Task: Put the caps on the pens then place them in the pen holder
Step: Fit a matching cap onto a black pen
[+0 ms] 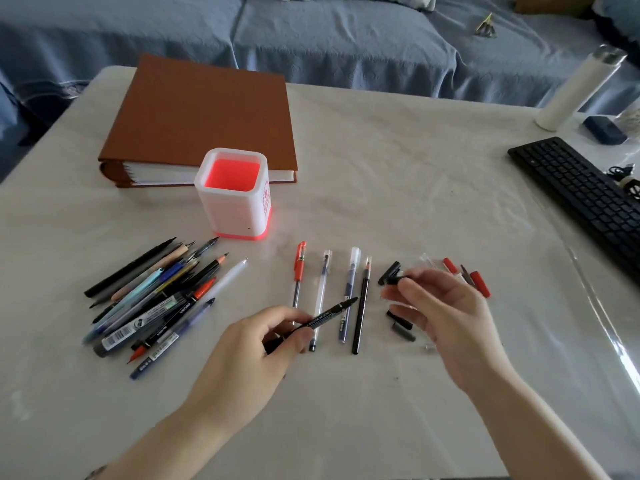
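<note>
Black marker (329, 313), uncapped, sits just below frame centre, pinched between the thumb and curled fingers of the left hand (256, 351), tip aimed up and right. The right hand (446, 317), right of centre, pinches a small black cap (398, 280) at its fingertips; that area is blurred, so the exact hold cannot be confirmed. Tip and cap are apart, so capping is not yet done. The pen holder (232, 202) stands above centre-left with no pens visible inside.

Risks noted:
- With several loose caps (481, 282) lying at right, the chosen cap may not fit this marker.
- A skewed approach could put ink on the fingers.
- The left wrist hovers near the row of pens (346, 299) and could scatter it.
</note>
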The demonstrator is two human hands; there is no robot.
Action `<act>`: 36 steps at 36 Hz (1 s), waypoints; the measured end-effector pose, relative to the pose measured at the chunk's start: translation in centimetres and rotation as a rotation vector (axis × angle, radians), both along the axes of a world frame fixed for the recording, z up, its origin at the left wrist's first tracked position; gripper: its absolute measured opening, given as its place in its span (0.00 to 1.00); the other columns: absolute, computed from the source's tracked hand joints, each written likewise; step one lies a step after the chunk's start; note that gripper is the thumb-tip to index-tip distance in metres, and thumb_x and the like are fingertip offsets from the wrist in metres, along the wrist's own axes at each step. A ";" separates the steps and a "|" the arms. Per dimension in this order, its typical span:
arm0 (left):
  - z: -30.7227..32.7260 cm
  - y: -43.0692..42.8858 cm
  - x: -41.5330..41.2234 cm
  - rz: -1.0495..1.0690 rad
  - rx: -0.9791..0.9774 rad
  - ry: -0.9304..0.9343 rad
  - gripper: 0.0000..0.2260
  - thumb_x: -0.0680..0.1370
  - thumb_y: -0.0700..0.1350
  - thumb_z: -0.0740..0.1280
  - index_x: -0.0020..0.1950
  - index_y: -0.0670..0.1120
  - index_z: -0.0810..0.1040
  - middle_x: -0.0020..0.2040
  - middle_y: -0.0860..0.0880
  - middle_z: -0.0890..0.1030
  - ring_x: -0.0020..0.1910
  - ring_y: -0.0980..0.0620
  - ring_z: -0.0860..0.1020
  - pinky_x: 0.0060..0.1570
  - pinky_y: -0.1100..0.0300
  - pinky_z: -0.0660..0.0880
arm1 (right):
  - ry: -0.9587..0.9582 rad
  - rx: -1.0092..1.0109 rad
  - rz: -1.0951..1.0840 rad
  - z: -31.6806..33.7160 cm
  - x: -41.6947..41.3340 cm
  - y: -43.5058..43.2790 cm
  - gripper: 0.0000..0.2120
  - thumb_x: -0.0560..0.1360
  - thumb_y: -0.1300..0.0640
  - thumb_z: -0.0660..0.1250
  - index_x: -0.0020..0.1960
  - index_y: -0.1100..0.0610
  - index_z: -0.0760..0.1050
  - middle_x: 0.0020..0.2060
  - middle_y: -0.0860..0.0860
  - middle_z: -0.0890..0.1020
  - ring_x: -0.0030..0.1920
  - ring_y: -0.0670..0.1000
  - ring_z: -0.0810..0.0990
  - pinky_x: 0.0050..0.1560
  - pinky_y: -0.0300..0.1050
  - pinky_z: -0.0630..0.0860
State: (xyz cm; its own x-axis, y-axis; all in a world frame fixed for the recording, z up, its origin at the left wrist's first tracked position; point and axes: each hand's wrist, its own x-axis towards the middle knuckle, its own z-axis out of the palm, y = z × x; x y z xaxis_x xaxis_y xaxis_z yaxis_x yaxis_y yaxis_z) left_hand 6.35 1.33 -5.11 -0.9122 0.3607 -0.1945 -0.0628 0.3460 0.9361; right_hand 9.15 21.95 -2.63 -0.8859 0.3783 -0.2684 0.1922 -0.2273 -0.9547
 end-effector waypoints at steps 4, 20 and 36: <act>0.4 -0.2 0.1 0.008 0.025 0.005 0.11 0.73 0.41 0.68 0.44 0.59 0.78 0.35 0.53 0.82 0.25 0.56 0.69 0.29 0.61 0.70 | -0.006 0.146 0.069 -0.1 -0.1 -1.3 0.09 0.71 0.68 0.67 0.38 0.56 0.79 0.35 0.49 0.85 0.39 0.46 0.83 0.37 0.33 0.77; 1.2 -0.2 0.6 -0.033 -0.029 0.216 0.09 0.69 0.52 0.66 0.47 0.62 0.76 0.36 0.58 0.82 0.30 0.55 0.75 0.35 0.59 0.74 | 0.021 0.078 0.153 -0.4 0.0 -2.2 0.08 0.68 0.69 0.68 0.40 0.58 0.81 0.34 0.51 0.85 0.37 0.46 0.84 0.42 0.36 0.80; 0.6 0.0 1.2 -0.012 -0.013 0.193 0.11 0.66 0.55 0.68 0.48 0.62 0.78 0.34 0.59 0.82 0.34 0.59 0.80 0.35 0.73 0.72 | 0.117 -0.044 0.123 -1.2 1.0 -2.7 0.04 0.60 0.63 0.69 0.35 0.60 0.77 0.31 0.54 0.85 0.33 0.48 0.83 0.39 0.38 0.80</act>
State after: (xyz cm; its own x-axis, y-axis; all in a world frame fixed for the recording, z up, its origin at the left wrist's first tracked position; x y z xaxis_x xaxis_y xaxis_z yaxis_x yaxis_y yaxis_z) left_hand 7.55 1.28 -4.47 -0.9286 0.3706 -0.0213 0.1217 0.3582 0.9257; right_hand 10.17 19.23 -3.84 -0.9510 0.2550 -0.1749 0.1095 -0.2514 -0.9617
